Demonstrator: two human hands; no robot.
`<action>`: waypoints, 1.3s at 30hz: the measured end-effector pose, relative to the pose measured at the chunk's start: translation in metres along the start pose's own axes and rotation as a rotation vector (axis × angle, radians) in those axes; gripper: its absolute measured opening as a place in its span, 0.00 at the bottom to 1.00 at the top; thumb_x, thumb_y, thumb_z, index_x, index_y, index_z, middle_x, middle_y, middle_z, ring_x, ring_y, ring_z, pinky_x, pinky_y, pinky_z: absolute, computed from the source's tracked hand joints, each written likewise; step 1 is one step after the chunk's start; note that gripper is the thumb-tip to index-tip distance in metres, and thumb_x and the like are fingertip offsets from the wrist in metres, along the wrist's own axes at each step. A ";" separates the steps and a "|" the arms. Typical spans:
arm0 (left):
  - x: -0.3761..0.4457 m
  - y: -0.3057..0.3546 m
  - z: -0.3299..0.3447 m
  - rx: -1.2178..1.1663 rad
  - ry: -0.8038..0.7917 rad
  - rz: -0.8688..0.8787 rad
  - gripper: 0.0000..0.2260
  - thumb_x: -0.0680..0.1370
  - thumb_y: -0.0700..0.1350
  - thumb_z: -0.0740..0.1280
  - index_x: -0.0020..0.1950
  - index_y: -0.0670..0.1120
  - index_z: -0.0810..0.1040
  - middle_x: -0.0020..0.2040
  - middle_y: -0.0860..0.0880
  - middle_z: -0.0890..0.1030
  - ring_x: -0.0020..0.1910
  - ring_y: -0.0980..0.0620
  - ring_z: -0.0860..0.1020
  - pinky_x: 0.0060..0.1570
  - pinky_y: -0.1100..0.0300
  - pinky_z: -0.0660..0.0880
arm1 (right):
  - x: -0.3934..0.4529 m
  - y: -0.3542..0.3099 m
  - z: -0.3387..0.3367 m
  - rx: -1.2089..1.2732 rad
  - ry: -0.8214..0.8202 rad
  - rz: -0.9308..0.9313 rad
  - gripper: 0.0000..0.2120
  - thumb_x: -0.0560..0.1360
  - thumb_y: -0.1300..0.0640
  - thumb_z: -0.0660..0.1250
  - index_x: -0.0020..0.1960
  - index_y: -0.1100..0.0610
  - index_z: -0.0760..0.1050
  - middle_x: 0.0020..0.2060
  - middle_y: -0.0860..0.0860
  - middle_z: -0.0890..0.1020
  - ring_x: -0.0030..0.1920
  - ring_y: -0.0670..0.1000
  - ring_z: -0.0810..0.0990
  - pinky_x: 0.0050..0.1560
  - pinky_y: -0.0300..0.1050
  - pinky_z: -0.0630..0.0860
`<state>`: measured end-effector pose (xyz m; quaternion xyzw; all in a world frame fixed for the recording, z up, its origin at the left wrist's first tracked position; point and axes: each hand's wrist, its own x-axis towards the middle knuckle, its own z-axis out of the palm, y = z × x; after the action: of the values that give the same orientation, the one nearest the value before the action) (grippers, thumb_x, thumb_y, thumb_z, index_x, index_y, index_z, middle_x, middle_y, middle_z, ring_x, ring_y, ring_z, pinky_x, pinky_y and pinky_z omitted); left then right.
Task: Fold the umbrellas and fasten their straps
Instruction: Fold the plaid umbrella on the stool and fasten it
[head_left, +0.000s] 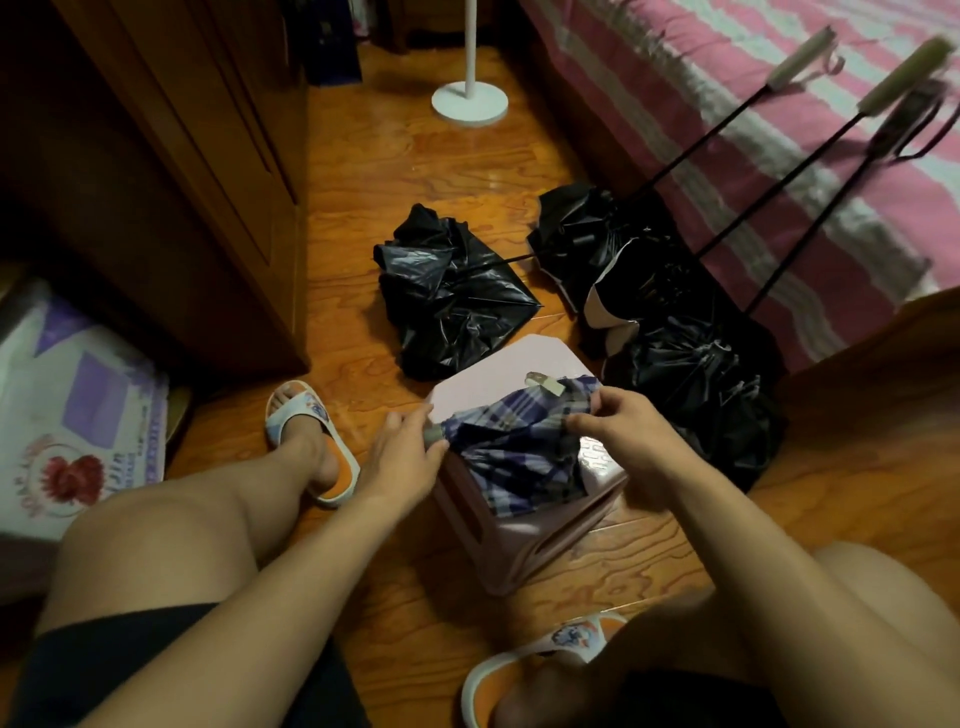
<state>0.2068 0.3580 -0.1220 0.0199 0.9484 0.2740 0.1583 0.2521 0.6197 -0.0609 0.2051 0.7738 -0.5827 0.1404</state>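
Knees frame the view; seated person works over a pink stool (470, 366). Left hand (402, 452) grips the plaid umbrella (519, 441) at its grey end, likely steadying it. Right hand (621, 428) pinches the cloth, probably gathering pleats; strap (545, 383) hangs loose. Beyond, three black umbrellas (452, 301) lie unfolded, handles against the bed (727, 67), crowding the floor.

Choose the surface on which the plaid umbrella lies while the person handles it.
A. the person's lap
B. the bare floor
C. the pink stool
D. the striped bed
C: the plaid umbrella lies across the top of the pink stool, with the left hand and right hand gripping its two ends.
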 end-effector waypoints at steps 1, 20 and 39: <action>-0.006 0.007 -0.001 0.007 0.074 0.003 0.19 0.82 0.48 0.66 0.73 0.51 0.71 0.66 0.46 0.73 0.65 0.42 0.73 0.62 0.48 0.73 | 0.000 0.002 0.001 0.031 0.009 -0.001 0.16 0.65 0.48 0.77 0.42 0.56 0.74 0.45 0.59 0.83 0.47 0.58 0.83 0.59 0.71 0.76; 0.000 0.048 0.007 -0.660 -0.047 -0.029 0.17 0.81 0.37 0.66 0.66 0.53 0.71 0.68 0.48 0.75 0.64 0.54 0.74 0.54 0.65 0.71 | 0.001 -0.002 -0.001 0.183 0.024 -0.172 0.33 0.76 0.75 0.63 0.73 0.48 0.73 0.50 0.62 0.83 0.50 0.51 0.83 0.51 0.45 0.79; -0.024 0.052 0.019 -0.684 0.188 0.029 0.11 0.80 0.41 0.70 0.59 0.52 0.76 0.46 0.50 0.83 0.46 0.58 0.80 0.44 0.67 0.72 | 0.013 -0.015 0.003 0.323 0.255 -0.147 0.06 0.79 0.65 0.69 0.54 0.57 0.82 0.44 0.54 0.84 0.36 0.44 0.84 0.32 0.34 0.77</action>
<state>0.2331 0.4085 -0.1031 -0.0461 0.8118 0.5786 0.0637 0.2329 0.6156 -0.0547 0.2400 0.6947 -0.6771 -0.0364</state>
